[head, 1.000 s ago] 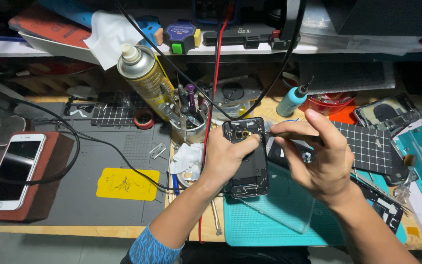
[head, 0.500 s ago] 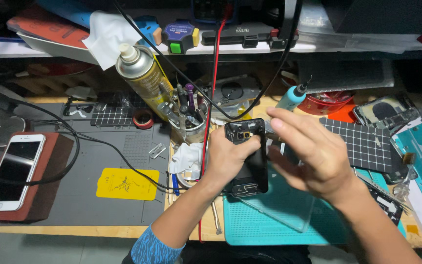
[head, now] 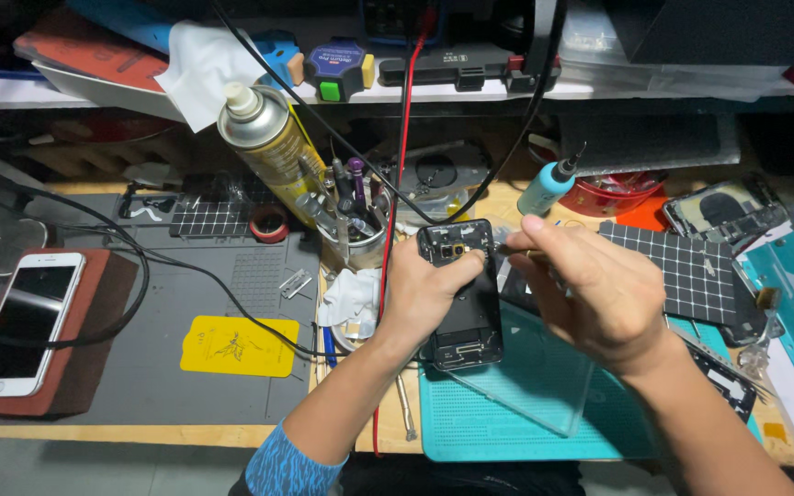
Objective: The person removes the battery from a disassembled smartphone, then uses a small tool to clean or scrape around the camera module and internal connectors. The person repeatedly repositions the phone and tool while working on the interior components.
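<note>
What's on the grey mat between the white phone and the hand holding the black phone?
In the head view, a yellow sticker-like sheet and a black cable lie on the grey mat between the white phone and the left hand.

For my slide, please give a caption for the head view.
Left hand holds an opened black phone while the right hand works at its top.

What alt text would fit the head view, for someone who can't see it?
Seen from above a cluttered repair bench, the left hand holds an opened black phone over a teal mat, while the right hand pinches a thin tool at its top edge. A white phone lies to the left, a spray can behind.
</note>
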The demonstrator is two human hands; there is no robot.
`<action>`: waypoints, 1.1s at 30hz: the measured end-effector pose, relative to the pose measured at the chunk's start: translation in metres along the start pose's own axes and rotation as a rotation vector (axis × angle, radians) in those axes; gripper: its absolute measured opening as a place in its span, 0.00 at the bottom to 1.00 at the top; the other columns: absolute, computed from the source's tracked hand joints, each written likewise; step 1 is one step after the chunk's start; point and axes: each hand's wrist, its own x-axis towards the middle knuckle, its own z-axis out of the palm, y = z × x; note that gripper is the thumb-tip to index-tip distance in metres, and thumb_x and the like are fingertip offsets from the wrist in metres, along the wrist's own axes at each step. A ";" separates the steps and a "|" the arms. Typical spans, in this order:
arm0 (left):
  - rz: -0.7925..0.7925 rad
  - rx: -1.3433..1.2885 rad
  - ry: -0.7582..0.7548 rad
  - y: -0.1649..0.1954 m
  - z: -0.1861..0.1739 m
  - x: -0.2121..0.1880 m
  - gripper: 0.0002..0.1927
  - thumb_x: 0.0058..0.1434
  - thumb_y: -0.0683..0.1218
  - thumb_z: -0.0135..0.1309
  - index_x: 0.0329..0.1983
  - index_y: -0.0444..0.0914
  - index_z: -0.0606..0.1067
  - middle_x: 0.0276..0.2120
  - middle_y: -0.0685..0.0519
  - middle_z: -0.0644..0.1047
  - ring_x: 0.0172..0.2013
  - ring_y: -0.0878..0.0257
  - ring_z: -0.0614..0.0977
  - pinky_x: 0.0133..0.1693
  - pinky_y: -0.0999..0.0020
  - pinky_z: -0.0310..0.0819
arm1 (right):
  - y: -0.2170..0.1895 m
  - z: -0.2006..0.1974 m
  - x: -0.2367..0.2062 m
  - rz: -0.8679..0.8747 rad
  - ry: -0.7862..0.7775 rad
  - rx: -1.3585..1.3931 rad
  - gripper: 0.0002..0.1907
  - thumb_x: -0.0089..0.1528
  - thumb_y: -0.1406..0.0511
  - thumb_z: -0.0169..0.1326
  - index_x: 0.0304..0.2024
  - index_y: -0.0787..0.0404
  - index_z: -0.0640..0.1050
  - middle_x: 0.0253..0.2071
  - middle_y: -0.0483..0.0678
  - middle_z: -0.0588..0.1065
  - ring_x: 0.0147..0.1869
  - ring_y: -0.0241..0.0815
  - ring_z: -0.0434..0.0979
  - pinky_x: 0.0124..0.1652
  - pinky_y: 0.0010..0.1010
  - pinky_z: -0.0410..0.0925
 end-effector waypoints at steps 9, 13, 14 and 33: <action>0.036 0.102 0.023 -0.003 -0.003 0.002 0.09 0.53 0.42 0.61 0.35 0.34 0.82 0.27 0.57 0.82 0.28 0.70 0.81 0.32 0.72 0.77 | 0.000 0.002 0.004 0.059 -0.018 -0.049 0.31 0.60 0.74 0.69 0.62 0.65 0.71 0.39 0.52 0.80 0.35 0.46 0.81 0.34 0.33 0.71; 0.047 0.059 -0.008 -0.006 -0.003 0.002 0.08 0.55 0.42 0.60 0.35 0.33 0.81 0.28 0.56 0.83 0.29 0.70 0.82 0.34 0.72 0.78 | -0.007 -0.003 0.015 0.031 -0.033 0.076 0.33 0.54 0.73 0.66 0.60 0.71 0.68 0.43 0.59 0.79 0.39 0.50 0.82 0.36 0.35 0.73; 0.061 0.064 0.008 -0.006 -0.003 0.002 0.09 0.54 0.42 0.61 0.36 0.33 0.81 0.28 0.56 0.83 0.30 0.70 0.82 0.34 0.72 0.78 | -0.007 -0.004 0.018 0.058 -0.046 0.106 0.31 0.56 0.75 0.64 0.61 0.70 0.69 0.44 0.57 0.80 0.41 0.49 0.83 0.38 0.33 0.74; 0.010 -0.048 0.051 0.001 -0.007 0.003 0.06 0.55 0.42 0.61 0.34 0.34 0.80 0.28 0.58 0.80 0.27 0.72 0.79 0.30 0.73 0.74 | -0.009 0.014 -0.018 0.135 0.095 0.319 0.32 0.64 0.82 0.57 0.66 0.64 0.58 0.51 0.60 0.79 0.53 0.49 0.85 0.49 0.29 0.79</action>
